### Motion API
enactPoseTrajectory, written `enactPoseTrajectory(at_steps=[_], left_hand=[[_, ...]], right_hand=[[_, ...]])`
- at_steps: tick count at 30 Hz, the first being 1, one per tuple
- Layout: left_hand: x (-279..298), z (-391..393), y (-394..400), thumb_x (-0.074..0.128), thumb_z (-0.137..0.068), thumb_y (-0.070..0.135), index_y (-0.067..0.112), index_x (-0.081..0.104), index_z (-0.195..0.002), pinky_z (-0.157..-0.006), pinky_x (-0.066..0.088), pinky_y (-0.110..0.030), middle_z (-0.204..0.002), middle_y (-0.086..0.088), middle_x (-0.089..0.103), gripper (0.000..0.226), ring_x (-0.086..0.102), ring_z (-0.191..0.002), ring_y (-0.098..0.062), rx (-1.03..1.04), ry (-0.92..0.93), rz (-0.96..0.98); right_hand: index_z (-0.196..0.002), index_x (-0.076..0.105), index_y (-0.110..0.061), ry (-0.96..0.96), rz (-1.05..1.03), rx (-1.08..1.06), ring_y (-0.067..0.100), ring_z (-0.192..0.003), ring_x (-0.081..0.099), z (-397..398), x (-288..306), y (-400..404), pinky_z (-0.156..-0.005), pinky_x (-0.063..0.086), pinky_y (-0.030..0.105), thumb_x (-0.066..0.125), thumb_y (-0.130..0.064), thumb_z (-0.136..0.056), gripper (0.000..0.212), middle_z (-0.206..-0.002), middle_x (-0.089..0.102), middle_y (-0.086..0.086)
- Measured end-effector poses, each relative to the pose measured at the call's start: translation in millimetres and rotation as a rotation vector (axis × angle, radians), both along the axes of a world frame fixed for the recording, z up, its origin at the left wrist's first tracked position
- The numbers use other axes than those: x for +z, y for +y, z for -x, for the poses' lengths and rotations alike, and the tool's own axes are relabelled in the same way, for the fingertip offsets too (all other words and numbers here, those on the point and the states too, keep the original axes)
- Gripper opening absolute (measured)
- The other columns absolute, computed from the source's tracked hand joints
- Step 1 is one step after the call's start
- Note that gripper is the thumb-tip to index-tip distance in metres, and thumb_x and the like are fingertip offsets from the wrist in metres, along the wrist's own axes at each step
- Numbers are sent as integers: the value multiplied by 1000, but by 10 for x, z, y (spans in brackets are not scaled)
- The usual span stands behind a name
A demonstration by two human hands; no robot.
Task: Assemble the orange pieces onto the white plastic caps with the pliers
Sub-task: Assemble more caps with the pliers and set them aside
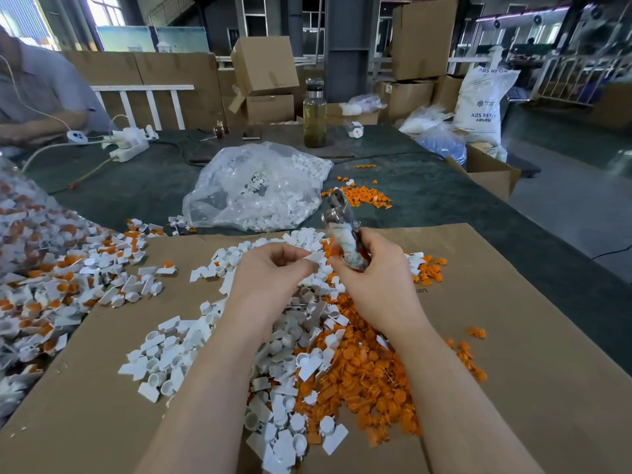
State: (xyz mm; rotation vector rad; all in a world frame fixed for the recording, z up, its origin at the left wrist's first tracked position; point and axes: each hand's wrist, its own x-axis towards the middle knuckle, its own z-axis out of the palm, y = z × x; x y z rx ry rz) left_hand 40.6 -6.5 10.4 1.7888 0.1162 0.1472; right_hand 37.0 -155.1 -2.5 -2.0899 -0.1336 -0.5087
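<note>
My left hand [270, 271] pinches a white plastic cap [316, 258] by its flat tab, above the heap. My right hand [374, 271] grips the taped handles of the metal pliers [342, 218], whose jaws point up and away. The two hands almost touch at the cap. Under them on the brown cardboard [533, 354] lies a heap of loose white caps [171, 357] on the left and orange pieces [372, 388] on the right. I cannot tell whether an orange piece sits in the held cap.
A pile of caps with orange inserts [44, 285] spreads at the left. A clear bag of white caps [253, 189] lies beyond the cardboard, with more orange pieces [366, 196] to its right. A bottle [314, 114], power strips [130, 142] and a seated person [37, 87] are farther back.
</note>
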Motion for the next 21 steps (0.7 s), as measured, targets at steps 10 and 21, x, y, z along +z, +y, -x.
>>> enactPoseTrajectory(at_steps=[10,21], left_hand=[[-27,16,-126,72,-79,9,15,62,-67,-59,49,-21,-53,8,59,17,53,-49,-1,56,-24,153],[-25,44,-203,70,-79,-3,16,70,-82,-58,52,-17,-64,3,66,20,61,-60,-11,29,-74,348]], right_hand=[[-104,67,-18,-46,-109,-5,5,-83,64,5,-5,29,-74,53,28,72,-22,-88,17,-88,68,-13],[-97,65,-20,-79,-98,-8,3,-77,62,11,1,36,-69,51,24,72,-23,-87,12,-82,66,-13]])
